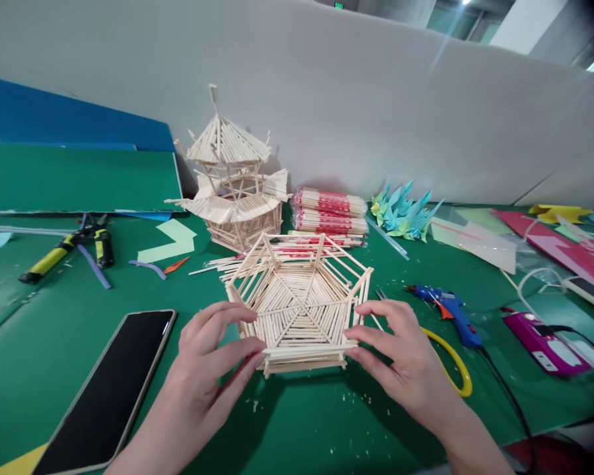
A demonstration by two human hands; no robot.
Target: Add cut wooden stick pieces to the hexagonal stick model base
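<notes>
A six-sided open tray of thin wooden sticks, with a radiating floor and low railed sides, is held level over the green table. At its near left corner, my left hand grips the edge between thumb and fingers. My right hand pinches the near right corner, fingertips along the side rail. Both hands are closed on the frame. Behind it stands a pagoda model built of similar sticks. Loose sticks lie between the two, partly hidden by the tray.
Wrapped stick bundles and blue paper foliage are at the back. To the right lie a blue glue gun, a yellow-handled tool and a purple power strip. Leftward are a phone and pliers.
</notes>
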